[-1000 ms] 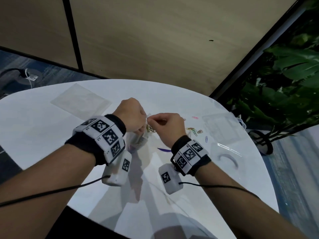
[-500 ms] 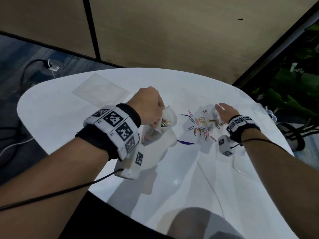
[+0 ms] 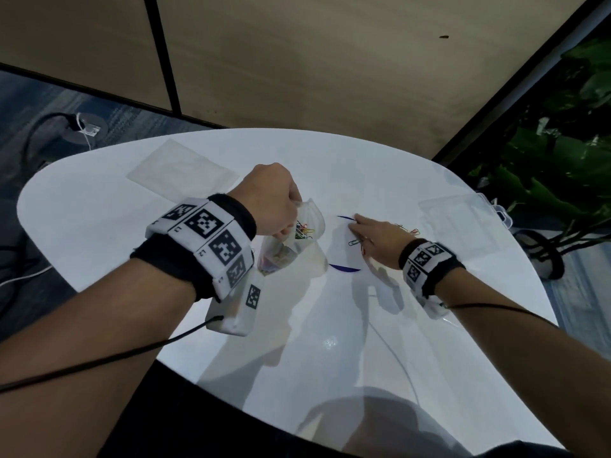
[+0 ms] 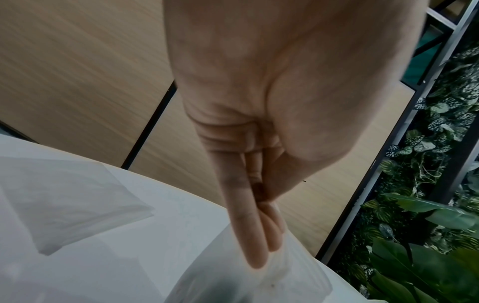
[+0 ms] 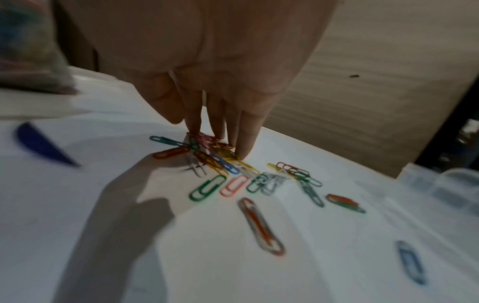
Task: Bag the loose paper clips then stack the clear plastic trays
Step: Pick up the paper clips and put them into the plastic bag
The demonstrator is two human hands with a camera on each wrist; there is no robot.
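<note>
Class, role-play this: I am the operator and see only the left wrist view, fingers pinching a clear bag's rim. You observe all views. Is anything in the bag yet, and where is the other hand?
Observer: Yes. The head view shows coloured paper clips already inside the bag that the left hand holds.
Operator: And the right hand?
Observer: The right hand is down at the table, its fingers touching a cluster of loose clips.
Operator: Any tray nearby?
Observer: A clear tray lies beyond that hand, near the table's right edge.
</note>
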